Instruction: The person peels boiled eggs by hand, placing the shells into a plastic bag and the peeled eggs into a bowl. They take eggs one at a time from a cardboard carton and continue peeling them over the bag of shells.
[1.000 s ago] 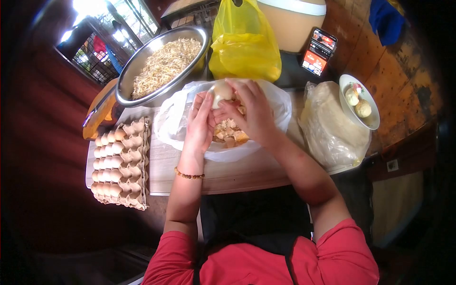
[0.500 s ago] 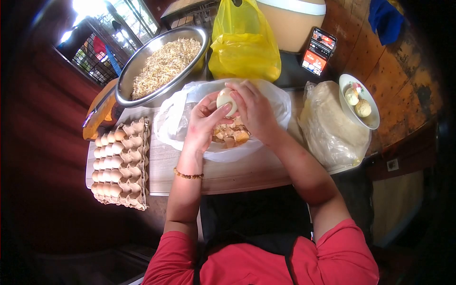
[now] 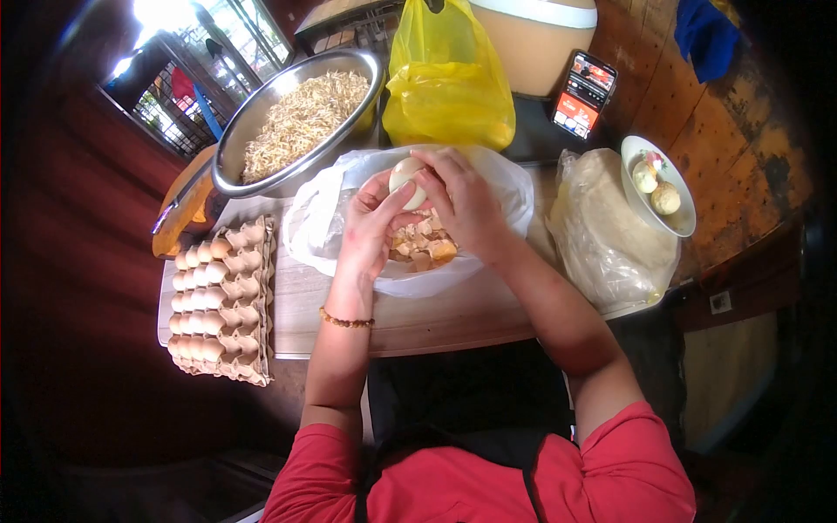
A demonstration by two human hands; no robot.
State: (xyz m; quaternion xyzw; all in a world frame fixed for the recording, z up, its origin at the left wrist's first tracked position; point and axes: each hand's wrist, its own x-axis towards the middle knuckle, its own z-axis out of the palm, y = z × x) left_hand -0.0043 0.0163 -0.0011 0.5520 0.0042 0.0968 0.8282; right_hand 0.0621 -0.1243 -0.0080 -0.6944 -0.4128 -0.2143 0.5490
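A smooth, pale boiled egg (image 3: 405,179) is held between my two hands over a white plastic bag (image 3: 305,213). My left hand (image 3: 373,213) wraps round its left and lower side, with the thumb across the front. The fingers of my right hand (image 3: 466,196) are bent against the egg's upper right side; whether a bit of shell is pinched there, I cannot make out. Below the hands, broken brown eggshells (image 3: 425,244) lie in the opened bag. A beaded bracelet circles my left wrist.
To the left stands a carton tray (image 3: 248,296) partly filled with eggs. Behind it is a steel bowl of bean sprouts (image 3: 305,122). A yellow bag (image 3: 453,96), a phone (image 3: 582,96), a clear plastic bag (image 3: 610,235) and a plate (image 3: 684,218) with two peeled eggs surround the work area.
The egg has shifted slightly left and turned in my hands, and more of its smooth white top shows. My right fingers have moved a little over it.
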